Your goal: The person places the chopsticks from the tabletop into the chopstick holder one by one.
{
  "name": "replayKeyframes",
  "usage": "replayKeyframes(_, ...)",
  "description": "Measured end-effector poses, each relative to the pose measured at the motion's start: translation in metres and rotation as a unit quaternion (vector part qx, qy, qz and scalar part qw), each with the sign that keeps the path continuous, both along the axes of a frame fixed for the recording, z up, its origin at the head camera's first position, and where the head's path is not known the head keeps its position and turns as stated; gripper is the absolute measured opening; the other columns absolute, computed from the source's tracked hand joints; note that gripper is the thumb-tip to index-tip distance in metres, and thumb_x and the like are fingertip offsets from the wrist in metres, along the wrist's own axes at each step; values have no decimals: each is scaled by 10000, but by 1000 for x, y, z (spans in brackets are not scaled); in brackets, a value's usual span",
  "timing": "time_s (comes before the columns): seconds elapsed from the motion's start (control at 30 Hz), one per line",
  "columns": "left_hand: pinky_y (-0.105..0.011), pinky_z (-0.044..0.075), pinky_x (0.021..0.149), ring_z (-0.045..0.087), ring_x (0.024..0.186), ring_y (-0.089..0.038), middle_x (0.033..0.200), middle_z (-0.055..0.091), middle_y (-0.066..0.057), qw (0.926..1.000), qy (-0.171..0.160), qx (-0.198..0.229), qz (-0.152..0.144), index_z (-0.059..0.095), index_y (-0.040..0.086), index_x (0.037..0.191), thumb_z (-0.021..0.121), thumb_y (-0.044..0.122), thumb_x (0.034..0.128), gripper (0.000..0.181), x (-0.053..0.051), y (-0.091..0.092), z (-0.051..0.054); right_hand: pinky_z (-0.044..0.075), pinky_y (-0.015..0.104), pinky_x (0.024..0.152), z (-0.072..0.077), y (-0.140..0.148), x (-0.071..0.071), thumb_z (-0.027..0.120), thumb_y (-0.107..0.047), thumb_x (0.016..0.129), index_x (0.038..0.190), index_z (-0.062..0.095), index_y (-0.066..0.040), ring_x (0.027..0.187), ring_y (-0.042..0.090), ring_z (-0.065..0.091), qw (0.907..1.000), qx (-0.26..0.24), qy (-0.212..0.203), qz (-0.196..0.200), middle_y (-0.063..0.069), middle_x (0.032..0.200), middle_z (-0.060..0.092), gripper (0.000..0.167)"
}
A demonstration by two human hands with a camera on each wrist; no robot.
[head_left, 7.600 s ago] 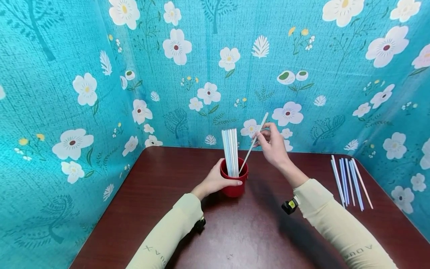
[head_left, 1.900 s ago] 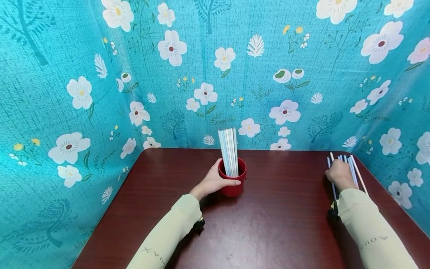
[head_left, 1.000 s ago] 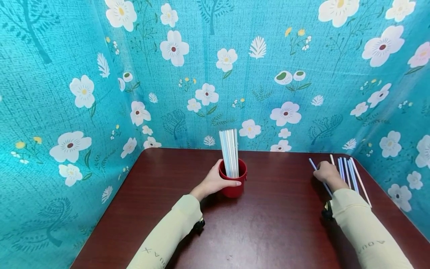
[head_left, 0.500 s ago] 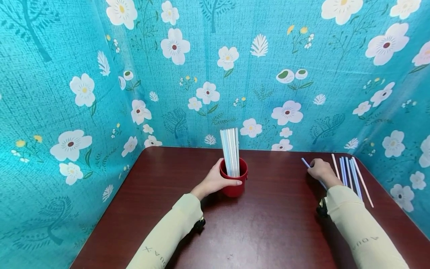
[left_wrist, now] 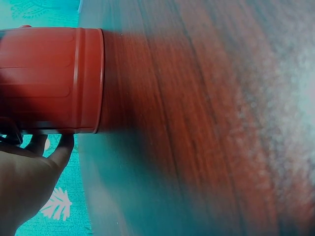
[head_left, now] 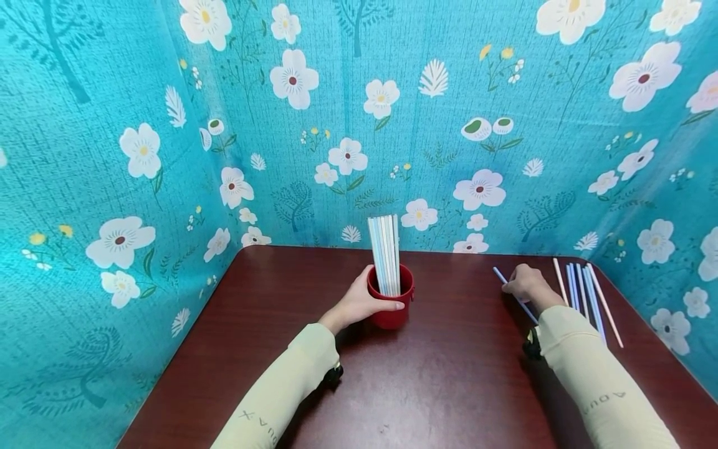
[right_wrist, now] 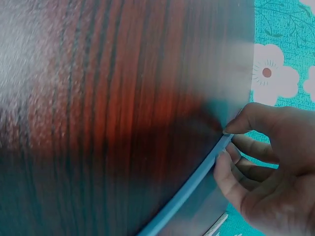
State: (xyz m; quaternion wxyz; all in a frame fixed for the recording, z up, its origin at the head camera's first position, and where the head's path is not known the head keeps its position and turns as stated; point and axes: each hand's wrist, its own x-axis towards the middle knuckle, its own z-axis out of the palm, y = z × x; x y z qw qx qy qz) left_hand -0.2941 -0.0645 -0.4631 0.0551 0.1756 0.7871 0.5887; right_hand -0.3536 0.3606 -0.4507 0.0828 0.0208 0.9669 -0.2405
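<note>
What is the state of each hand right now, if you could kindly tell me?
Left hand: closed round the red container, holding it.
Right hand: closed, pinching a blue stick.

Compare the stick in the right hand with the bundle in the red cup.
The stick is single and blue; the bundle is many, mixing white and pale blue. The stick slants low near the tabletop; the bundle stands nearly upright in the red cup. The right hand pinches the stick; the left hand holds the bundle's red cup. Both are thin and straight.
</note>
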Motion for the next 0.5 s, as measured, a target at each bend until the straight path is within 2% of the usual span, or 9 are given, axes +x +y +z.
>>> replayKeyframes(0.3,-413,584,908,538,1247,-162,1367,562,98,10000,6,-40,41,419,331,1429,918,335,752,840,0,0,2,609,339,588,0,-11,-6,704,-118,910,1000,593,169,684,262,681,9996,-175,-219,7,252,874,605,320)
replayKeyframes(0.5,-410,582,913,544,1242,-169,1368,567,90,10000,6,-63,3,422,318,1430,916,342,756,836,2,0,2,613,347,582,0,-15,-6,703,-98,902,1015,523,155,656,257,680,9974,-370,-614,28,225,848,551,330)
